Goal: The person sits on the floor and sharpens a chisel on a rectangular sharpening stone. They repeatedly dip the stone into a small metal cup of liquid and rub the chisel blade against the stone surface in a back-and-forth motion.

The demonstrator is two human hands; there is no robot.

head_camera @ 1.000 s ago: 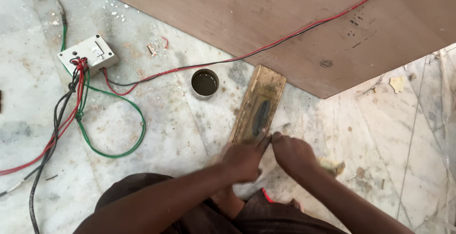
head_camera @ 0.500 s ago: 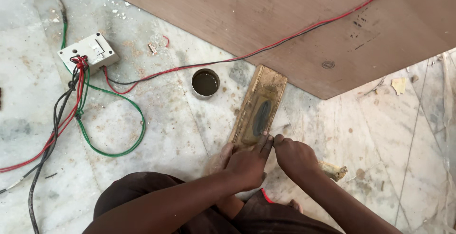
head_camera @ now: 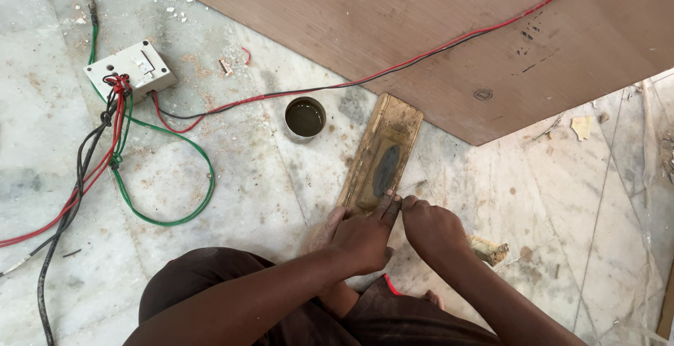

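Both hands meet at the near end of the block (head_camera: pixel 380 160): left hand (head_camera: pixel 365 237) presses fingers flat for downward force, right hand (head_camera: pixel 432 227) closes on something hidden. Cup (head_camera: pixel 305 117) sits beyond, within reach.

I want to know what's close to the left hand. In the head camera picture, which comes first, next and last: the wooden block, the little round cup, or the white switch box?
From the left hand:
1. Wooden block, touching its fingertips.
2. Round cup, up and left.
3. White switch box, far left.
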